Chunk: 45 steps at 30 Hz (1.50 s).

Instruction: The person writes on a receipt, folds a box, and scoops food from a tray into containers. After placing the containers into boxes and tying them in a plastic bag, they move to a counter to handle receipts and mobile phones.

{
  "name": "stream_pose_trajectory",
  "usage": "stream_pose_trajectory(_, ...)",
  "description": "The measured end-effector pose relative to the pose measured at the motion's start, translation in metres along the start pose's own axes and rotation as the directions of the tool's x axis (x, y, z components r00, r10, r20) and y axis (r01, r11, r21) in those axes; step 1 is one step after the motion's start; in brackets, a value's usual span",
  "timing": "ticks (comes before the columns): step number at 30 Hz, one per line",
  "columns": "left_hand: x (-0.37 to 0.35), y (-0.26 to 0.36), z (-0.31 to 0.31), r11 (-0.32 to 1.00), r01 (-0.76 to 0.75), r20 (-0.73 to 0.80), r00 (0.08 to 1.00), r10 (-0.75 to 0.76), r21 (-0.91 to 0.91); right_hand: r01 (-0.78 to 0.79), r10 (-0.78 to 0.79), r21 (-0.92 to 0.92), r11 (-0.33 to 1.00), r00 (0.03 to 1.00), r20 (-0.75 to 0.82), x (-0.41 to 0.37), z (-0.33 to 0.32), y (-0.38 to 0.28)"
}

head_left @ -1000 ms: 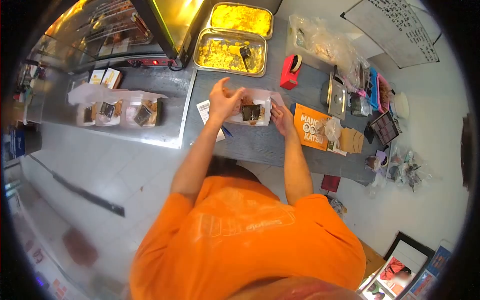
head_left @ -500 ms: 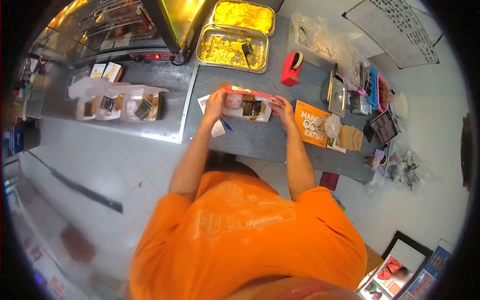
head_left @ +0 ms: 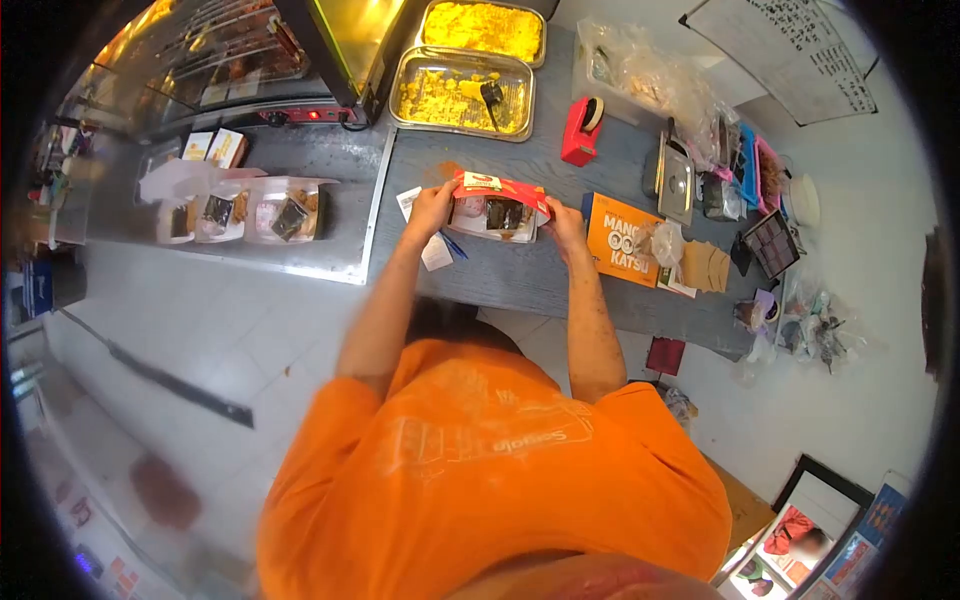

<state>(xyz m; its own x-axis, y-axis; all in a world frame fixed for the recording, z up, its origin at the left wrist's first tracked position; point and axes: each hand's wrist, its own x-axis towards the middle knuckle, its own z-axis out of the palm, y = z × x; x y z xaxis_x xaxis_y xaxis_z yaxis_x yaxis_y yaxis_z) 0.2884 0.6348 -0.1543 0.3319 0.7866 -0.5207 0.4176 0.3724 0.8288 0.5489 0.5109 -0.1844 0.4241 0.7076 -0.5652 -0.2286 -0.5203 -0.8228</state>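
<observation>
A white food box (head_left: 492, 217) with a dark seaweed-wrapped piece inside rests on the grey counter (head_left: 530, 280). Its red printed lid (head_left: 497, 186) is half folded over it. My left hand (head_left: 430, 208) grips the box's left end and the lid's corner. My right hand (head_left: 563, 219) grips the right end. Both forearms reach forward from my orange shirt.
Two metal trays of yellow food (head_left: 462, 90) with a black scoop stand behind the box. A red tape dispenser (head_left: 580, 132), an orange leaflet (head_left: 620, 240) and brown bags lie to the right. Three filled open boxes (head_left: 240, 215) sit on the steel shelf to the left.
My left hand came down from above the box and took its left end. The red lid has come up and folded partway over the food.
</observation>
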Motion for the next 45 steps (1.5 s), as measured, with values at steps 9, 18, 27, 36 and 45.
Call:
stream_pose_trajectory(9, -0.009, -0.017, 0.01, 0.939, -0.296, -0.05, 0.95, 0.309, 0.177, 0.063, -0.07, -0.09, 0.994, 0.995, -0.077, -0.03, 0.014, -0.016)
stream_pose_trajectory(18, 0.0, -0.027, 0.013, 0.967, -0.248, -0.061, 0.966, 0.251, 0.061, 0.17, -0.18, -0.096, 0.981, 0.978, -0.104, -0.003, 0.008, 0.012)
stream_pose_trajectory(27, -0.004, -0.015, 0.009, 0.942, -0.247, 0.074, 0.969, 0.236, 0.227, 0.248, -0.347, -0.391, 0.886, 0.915, -0.205, -0.016, 0.018, 0.017)
stream_pose_trajectory(36, 0.005, 0.045, 0.018, 0.249, -0.82, 0.689, 0.57, 0.448, 0.516, 0.726, -0.468, -0.674, 0.134, 0.646, 0.603, -0.066, 0.009, -0.066)
stream_pose_trajectory(45, -0.003, 0.022, 0.023, -0.039, -0.848, 0.703, 0.411, 0.581, 0.528, 0.758, -0.659, -0.583, -0.293, 0.281, 0.697, -0.047, -0.014, -0.03)
